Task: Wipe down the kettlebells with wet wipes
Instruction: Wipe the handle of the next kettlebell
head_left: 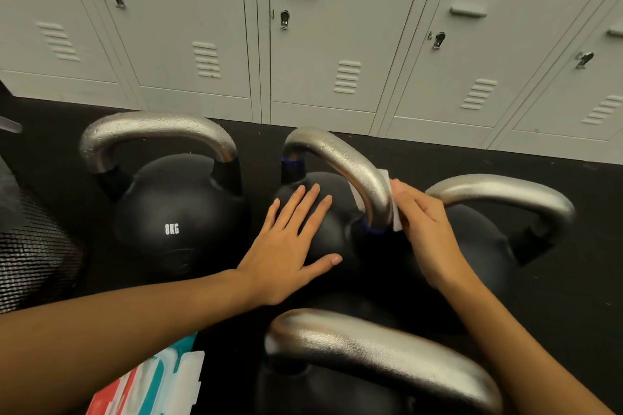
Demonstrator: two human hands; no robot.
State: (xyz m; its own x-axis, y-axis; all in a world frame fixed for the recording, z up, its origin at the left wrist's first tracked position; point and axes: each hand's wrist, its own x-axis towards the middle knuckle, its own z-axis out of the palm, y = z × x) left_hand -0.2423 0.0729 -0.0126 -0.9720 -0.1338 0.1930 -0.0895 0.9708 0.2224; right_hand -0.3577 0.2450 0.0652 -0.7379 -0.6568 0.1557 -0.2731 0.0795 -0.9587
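The left hand [286,242] lies flat, fingers straight and slightly spread, palm pressed on the black body of the middle kettlebell [323,232]. The right hand [421,232] curls its fingers around a white wet wipe [387,209] — the wipe is wrapped against the right leg of that kettlebell's silver handle [350,165], just above the blue band where handle meets body, and the thumb presses it from the outer side.

Taking the middle kettlebell as the landmark: to its left stands a kettlebell marked 8KG [178,212], upright, apart from both hands. To its right, just behind the right hand, is a third kettlebell [499,232] whose handle arches past the knuckles. In front of it, nearest the camera and under the right forearm, a fourth kettlebell [377,360] shows mostly its handle. All stand on the black floor [573,280].

Front-left of the middle kettlebell, beneath the left forearm, lies a teal, red and white wipes packet [158,381]; whether it is open cannot be told. Behind it runs a row of grey lockers [320,44].
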